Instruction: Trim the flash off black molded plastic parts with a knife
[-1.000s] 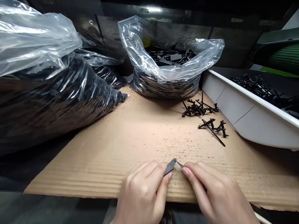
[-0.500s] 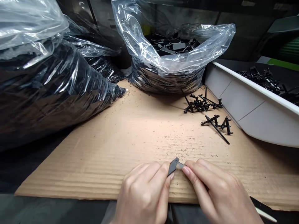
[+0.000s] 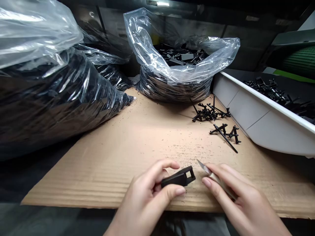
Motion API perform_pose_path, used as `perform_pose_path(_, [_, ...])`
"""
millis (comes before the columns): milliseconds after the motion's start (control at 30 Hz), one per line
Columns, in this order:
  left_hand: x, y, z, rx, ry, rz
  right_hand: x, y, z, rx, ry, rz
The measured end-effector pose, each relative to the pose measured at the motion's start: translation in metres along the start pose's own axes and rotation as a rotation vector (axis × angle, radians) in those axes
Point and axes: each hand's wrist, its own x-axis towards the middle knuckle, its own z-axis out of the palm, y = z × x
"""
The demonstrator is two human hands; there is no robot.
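Note:
My left hand (image 3: 147, 196) holds a black plastic part (image 3: 176, 178) between thumb and fingers, its square-holed end pointing right. In my right hand (image 3: 238, 193) is a small knife (image 3: 204, 168), gripped by its pale handle, with the pointed blade aimed up and left. The blade is a short way right of the part and does not touch it. Both hands are over the near edge of a cardboard sheet (image 3: 118, 157), which is sprinkled with tiny dark shavings.
Black sprue scraps (image 3: 209, 111) and more loose scraps (image 3: 226, 132) lie at the right. Behind them stands an open clear bag (image 3: 172, 85) of black parts. A white tray (image 3: 261, 121) with black pieces borders the right side; a large filled bag (image 3: 54, 98) bulks at the left.
The knife blade has come away from the part and the hands are farther apart. My left hand has turned the part, so its holed end now shows. The view has shifted slightly.

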Motion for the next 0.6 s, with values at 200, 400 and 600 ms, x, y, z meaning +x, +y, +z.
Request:
perform_pose_path(200, [0.001, 0.005, -0.006, -0.362, 0.060, -0.151, -0.013, -0.002, 0.000, 0.140, 0.159, 0.000])
perform_pose_path(400, [-0.003, 0.002, -0.002, -0.349, 0.082, -0.117, -0.008, -0.024, 0.006, 0.448, 0.127, 0.299])
perform_pose_path(600, [0.004, 0.003, 0.001, -0.660, -0.011, -0.188, 0.002, -0.049, 0.015, 0.211, 0.281, -0.002])
